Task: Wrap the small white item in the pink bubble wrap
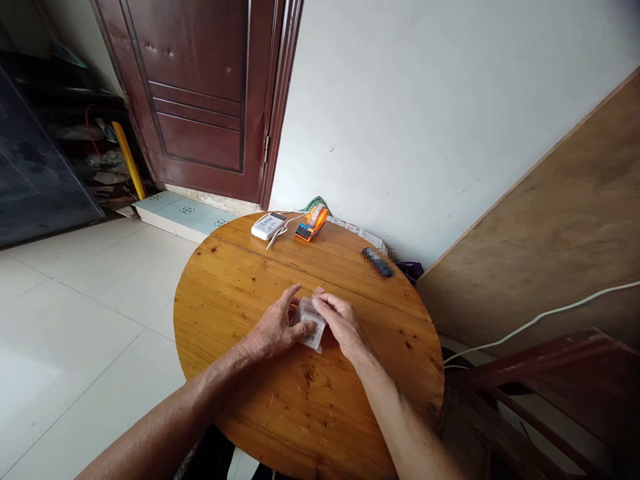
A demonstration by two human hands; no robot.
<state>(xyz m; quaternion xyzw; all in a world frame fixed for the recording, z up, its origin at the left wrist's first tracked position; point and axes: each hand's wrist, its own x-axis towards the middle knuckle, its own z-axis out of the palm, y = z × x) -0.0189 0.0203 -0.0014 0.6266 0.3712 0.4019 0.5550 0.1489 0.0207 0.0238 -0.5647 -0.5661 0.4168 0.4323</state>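
Clear-wrapped packet [314, 339] lies near the middle of the round wooden bench [220, 300], between the two hands. Left hand [283, 325]: grip partly closed, thumb laid across the packet's top, fingers curled at its left side, index finger raised and apart. Right hand [343, 320]: grip nearly closed, thumb and fingertips apparently pinching the wrapper at the far edge; exact contact partly hidden. Handling estimate: light; flat, fairly stiff body inside a thin, soft film that probably slides under dry fingers and may tear if pulled hard. Contents not legible, so fragility uncertain. Best hold: body by its opposite side edges, light pressure on top; film by its loose far end. Orange tape dispenser [313, 225] and white corded device [269, 227] stand well apart, toward the wall.
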